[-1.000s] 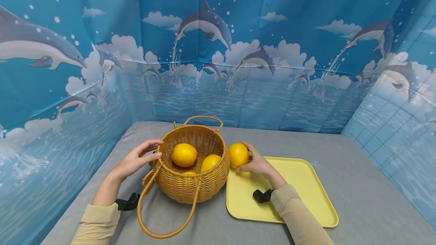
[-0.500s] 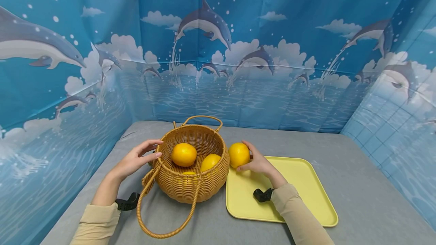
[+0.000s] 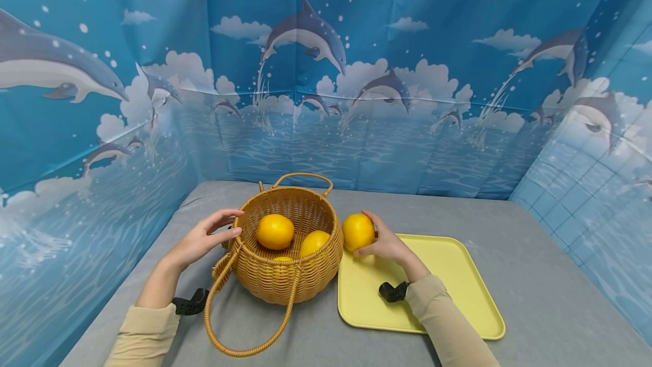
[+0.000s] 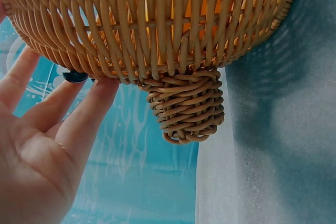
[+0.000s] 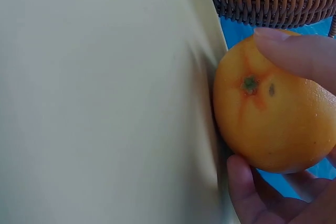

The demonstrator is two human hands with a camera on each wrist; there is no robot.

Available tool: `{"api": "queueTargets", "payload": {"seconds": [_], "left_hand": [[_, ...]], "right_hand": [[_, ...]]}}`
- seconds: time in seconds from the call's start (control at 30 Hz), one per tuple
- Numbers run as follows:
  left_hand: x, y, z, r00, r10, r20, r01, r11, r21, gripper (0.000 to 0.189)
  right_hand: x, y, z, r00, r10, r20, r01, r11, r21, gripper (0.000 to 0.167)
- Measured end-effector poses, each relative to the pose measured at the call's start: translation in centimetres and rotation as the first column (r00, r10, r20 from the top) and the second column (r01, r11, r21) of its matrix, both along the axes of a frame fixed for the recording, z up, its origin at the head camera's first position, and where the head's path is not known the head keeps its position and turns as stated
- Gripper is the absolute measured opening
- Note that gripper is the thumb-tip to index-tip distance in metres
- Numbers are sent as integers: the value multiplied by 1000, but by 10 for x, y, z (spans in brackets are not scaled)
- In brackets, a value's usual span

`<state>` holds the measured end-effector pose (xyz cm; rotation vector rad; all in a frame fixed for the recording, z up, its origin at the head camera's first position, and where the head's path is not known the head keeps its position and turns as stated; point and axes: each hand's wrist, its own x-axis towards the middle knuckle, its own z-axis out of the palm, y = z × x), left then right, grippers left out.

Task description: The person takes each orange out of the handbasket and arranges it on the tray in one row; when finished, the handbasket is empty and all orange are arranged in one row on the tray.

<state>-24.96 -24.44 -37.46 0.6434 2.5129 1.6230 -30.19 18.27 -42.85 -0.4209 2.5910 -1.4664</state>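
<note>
My right hand (image 3: 384,242) grips an orange (image 3: 357,232) at the far left corner of the yellow tray (image 3: 453,282), beside a wicker basket (image 3: 260,279). In the right wrist view, the thumb (image 5: 299,56) lies across the orange near its green stem end, while fingers curl round the opposite side, low by the tray surface. My left hand (image 3: 196,242) touches the basket's left side, thumb and index fingertips at the rim; the left wrist view has its extended fingers (image 4: 86,121) against the woven wall. Inside the basket are one orange (image 3: 275,231), another orange (image 3: 314,242) and a third, mostly hidden.
One basket handle (image 3: 249,351) hangs down toward the front, and the other handle (image 3: 304,175) stands up at the back. Grey cloth (image 3: 407,208) covers the table. A blue dolphin-print curtain (image 3: 326,129) encloses the back and sides.
</note>
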Motion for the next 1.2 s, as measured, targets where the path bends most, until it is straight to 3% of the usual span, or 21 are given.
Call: {"api": "queueTargets", "payload": {"seconds": [0.2,0.5,0.7,0.93,1.2], "left_hand": [[0,0,0,1000,1,-1,-1,1000,0,44],[0,0,0,1000,2,0,-2,1000,2,44],[0,0,-1,1000,1,0,-1,1000,0,44],[0,-1,-1,1000,8,11,-8,1000,-3,44],[0,-1,-1,1000,7,21,-7,1000,4,46]], "right_hand": [[-2,2,-2,1000,4,-9,-4,1000,-3,107],[6,0,13,1000,24,19,-24,1000,-11,104],[6,10,16,999,50,4,-50,998,48,102],[11,22,39,997,69,-20,-68,998,16,97],[14,19,70,981,111,-157,-113,993,-10,71]]}}
